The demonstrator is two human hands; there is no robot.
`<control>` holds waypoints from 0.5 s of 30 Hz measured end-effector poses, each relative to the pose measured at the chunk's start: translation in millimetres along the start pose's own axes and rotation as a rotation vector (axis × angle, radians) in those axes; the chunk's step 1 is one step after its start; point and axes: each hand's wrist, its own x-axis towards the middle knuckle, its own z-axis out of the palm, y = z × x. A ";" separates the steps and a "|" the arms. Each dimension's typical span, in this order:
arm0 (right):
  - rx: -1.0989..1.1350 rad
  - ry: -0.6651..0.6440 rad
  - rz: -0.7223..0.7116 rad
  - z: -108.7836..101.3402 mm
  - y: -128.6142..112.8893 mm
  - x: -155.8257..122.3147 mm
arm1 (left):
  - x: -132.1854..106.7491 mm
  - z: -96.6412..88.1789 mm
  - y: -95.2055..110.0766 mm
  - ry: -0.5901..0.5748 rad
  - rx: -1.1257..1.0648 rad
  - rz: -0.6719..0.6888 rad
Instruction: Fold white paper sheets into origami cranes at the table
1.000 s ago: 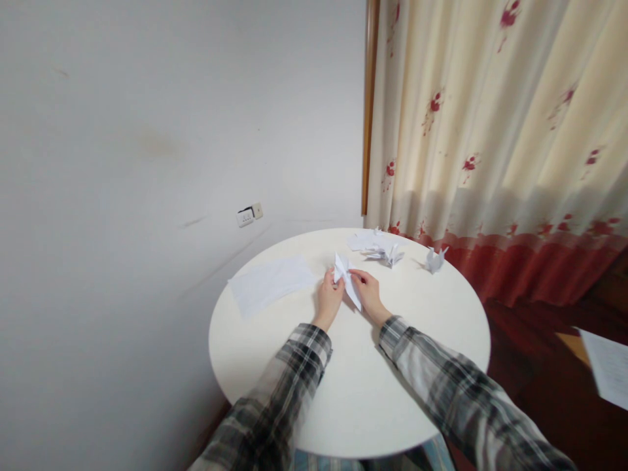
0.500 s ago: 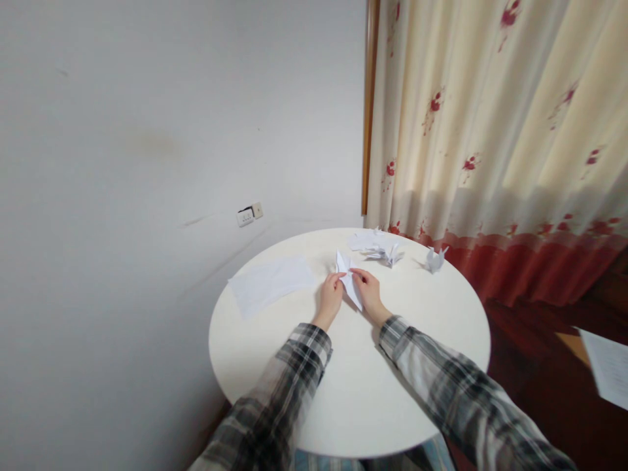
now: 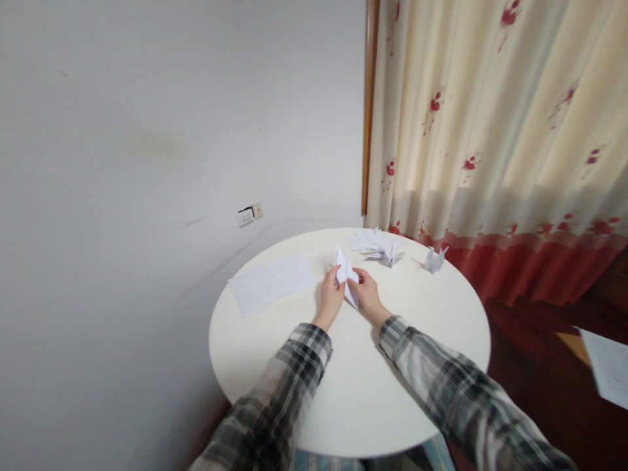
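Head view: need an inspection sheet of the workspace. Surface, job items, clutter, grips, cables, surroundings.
Surface: round white table, bare in front of the wearer's wrists.
Job items: folded white paper, held above the table.
Clutter: flat white paper at left; folded paper pieces beyond the hands; separate folded piece farther right.
Grips: left grip and right grip both pinch the folded white paper.
Cables: nothing seen.
Surroundings: wall with socket plate; flowered curtain at right.

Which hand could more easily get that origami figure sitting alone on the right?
Probably the right hand: it's nearer the lone origami figure, on the same side. The left hand is farther away, across the folded paper. Both hands are holding that paper, though, so neither is free.
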 end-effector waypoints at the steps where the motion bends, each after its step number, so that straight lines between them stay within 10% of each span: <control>1: -0.007 0.001 0.009 0.1 0.3 -0.1 | 0.2 0.7 -0.6 -0.002 -0.015 -0.003; 15: -0.076 0.040 -0.082 -1.8 1.8 -1.7 | -0.1 5.2 -2.4 -0.045 -0.063 -0.060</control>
